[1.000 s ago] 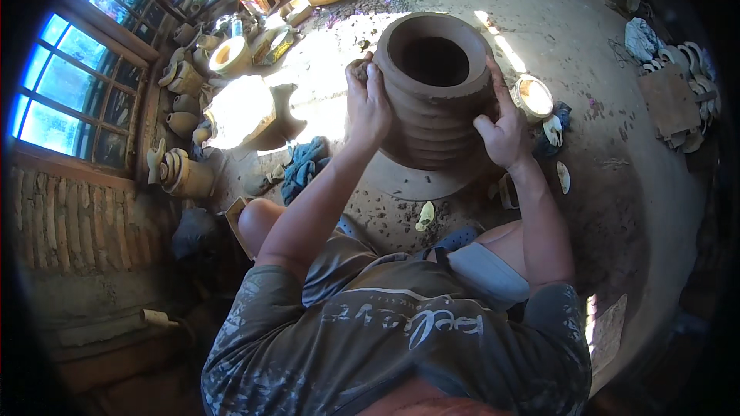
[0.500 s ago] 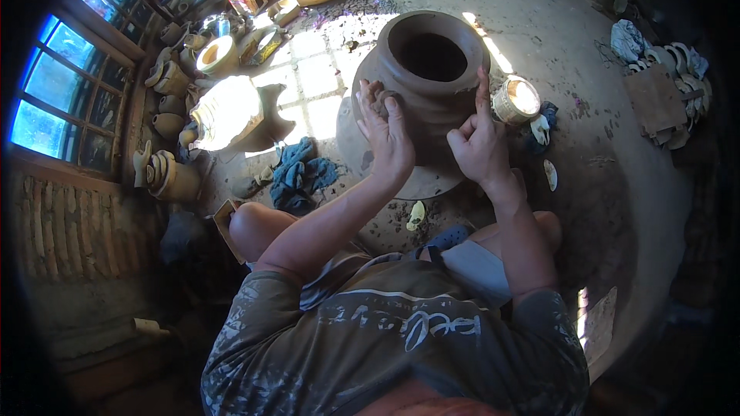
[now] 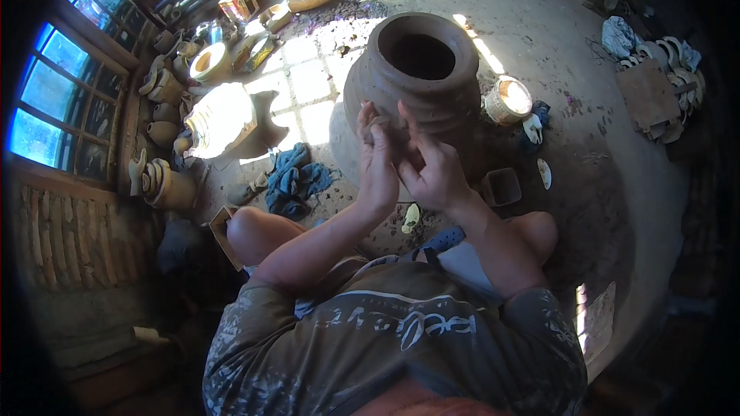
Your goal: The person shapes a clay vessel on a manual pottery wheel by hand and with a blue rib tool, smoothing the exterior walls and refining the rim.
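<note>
A large wide-mouthed clay pot, dark and damp-looking, stands upright on a round flat base in front of me. My left hand is raised before its near side, with a small lump of wet clay held between fingers and thumb. Close beside it is my right hand, its index finger stretched upward and the other fingers partly curled. The right hand's fingertips are near the lump; whether they touch it I cannot tell. Both hands hide part of the pot's lower wall.
A bucket stands right of the pot, and a square container sits nearer me. A blue cloth lies to the left. Several pots and a sunlit pale vessel line the window side. Broken pieces are piled far right.
My right hand has left the pot's right side and come left, next to my left hand. My left hand has drawn slightly down toward me, still with the clay lump.
</note>
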Available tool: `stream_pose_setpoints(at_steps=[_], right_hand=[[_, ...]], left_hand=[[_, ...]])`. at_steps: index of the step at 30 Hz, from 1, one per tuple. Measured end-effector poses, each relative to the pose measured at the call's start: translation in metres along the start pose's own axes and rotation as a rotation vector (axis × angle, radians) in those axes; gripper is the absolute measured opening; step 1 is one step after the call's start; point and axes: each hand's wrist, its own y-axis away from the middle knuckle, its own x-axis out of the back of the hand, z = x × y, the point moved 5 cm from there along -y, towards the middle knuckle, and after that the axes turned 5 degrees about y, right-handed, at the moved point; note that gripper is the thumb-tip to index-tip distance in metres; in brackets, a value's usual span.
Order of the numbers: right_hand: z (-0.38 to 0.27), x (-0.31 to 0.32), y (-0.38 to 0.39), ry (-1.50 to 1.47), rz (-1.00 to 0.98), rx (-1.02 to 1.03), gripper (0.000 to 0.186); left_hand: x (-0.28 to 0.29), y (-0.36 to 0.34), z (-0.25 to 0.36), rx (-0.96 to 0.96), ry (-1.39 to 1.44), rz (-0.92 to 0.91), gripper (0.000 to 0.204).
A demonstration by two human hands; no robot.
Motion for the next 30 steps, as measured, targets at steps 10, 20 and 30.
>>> stream_pose_setpoints(at_steps=[10, 20, 30], right_hand=[[0.037, 0.062, 0.004, -0.420, 0.257, -0.320, 0.019], [0.032, 0.080, -0.048, -0.332, 0.104, -0.364, 0.023], [0.033, 0.093, -0.060, -0.420, 0.075, -0.439, 0.024]], left_hand=[[0.015, -0.008, -0.012, -0.173, -0.139, 0.102, 0.058], [0.035, -0.033, 0.000, -0.141, -0.097, 0.124, 0.058], [0.046, -0.045, 0.014, -0.157, -0.170, -0.001, 0.055]])
